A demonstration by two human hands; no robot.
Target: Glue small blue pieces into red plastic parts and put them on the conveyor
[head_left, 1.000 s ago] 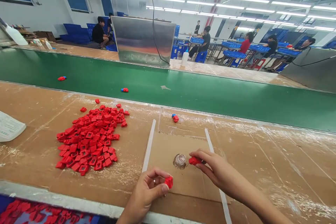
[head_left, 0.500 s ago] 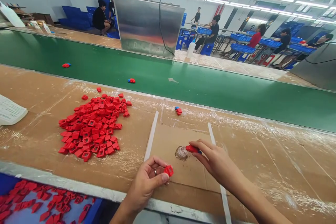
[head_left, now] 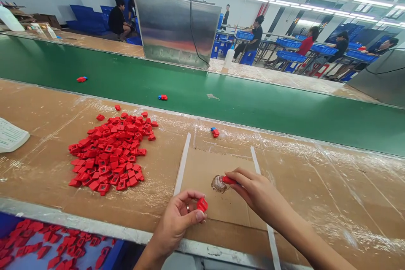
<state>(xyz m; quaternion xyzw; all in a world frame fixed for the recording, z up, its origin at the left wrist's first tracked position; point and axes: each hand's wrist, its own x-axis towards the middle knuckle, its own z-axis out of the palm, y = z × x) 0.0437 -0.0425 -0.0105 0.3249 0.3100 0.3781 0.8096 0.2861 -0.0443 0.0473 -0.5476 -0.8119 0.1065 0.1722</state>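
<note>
Between the thumb and fingers of my left hand (head_left: pixel 177 221) is a small red plastic block (head_left: pixel 202 204) with an opening in it. My right hand (head_left: pixel 253 185) pinches a red plastic piece (head_left: pixel 228 180), and its tip meets a round whitish blob (head_left: pixel 218 184) on the cardboard sheet (head_left: pixel 202 164). Fingers cover most of that piece. Left of my hands lies a large pile of red blocks (head_left: pixel 110 152). A red-and-blue piece (head_left: pixel 215 132) sits beyond the blob, near the conveyor.
A green conveyor belt (head_left: pixel 268 109) crosses behind the bench, carrying two red-and-blue pieces (head_left: pixel 163 97). At lower left a blue bin (head_left: pixel 117 253) holds more red parts. Paper (head_left: pixel 12 135) lies at the left edge. Several people sit at tables (head_left: pixel 247 36) in the background.
My right hand has shifted slightly left, bringing its piece further over the blob. The block in my left hand has turned a little. Pieces on the belt have moved slightly right.
</note>
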